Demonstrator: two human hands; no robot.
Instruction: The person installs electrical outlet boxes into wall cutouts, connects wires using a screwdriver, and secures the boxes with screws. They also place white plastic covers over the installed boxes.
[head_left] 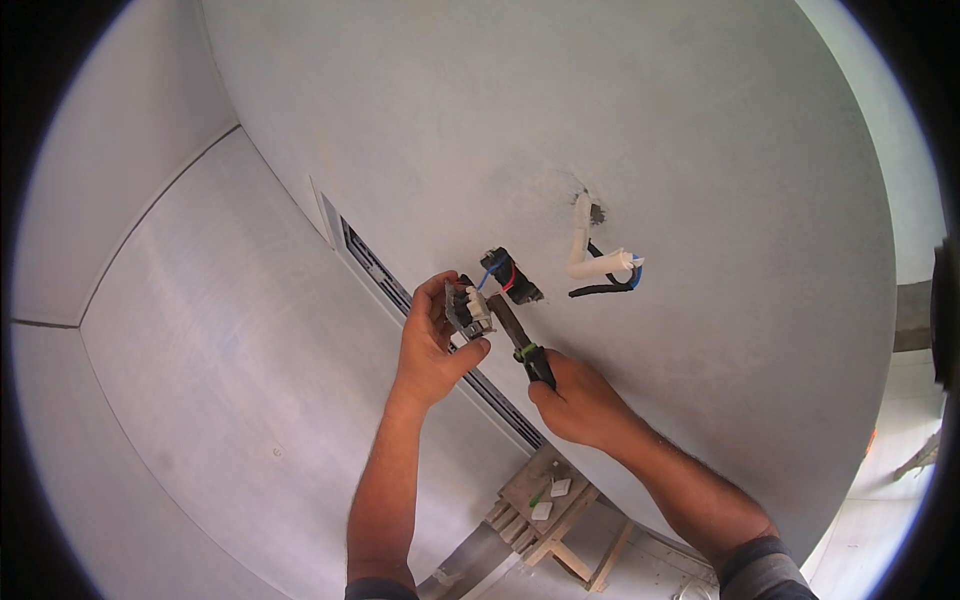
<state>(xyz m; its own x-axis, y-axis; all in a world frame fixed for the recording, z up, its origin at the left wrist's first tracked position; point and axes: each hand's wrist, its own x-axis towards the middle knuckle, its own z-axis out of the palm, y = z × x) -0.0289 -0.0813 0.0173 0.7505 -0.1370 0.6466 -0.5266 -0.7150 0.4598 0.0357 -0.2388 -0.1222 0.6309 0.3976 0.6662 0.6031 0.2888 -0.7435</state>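
Note:
My left hand (434,345) grips a wall socket or switch insert (468,310) by its edges, fingers behind it and thumb below. Its white and grey back faces right. A blue wire (488,273) and a red wire (510,280) run between it and a dark wall box (522,291) sunk in the grey wall. In my right hand (585,402) are what look like pliers (512,325), seen edge-on, with black and green handles. Their dark metal tip meets the insert's right side, where the wires enter; the exact contact is hidden.
A white conduit (581,235) sticks out of a rough wall hole, with black and blue cable ends (608,289) hanging from it. A long slotted vent (375,270) runs diagonally behind my hands. Below stands a wooden stool (527,485) bearing white square plates (542,511).

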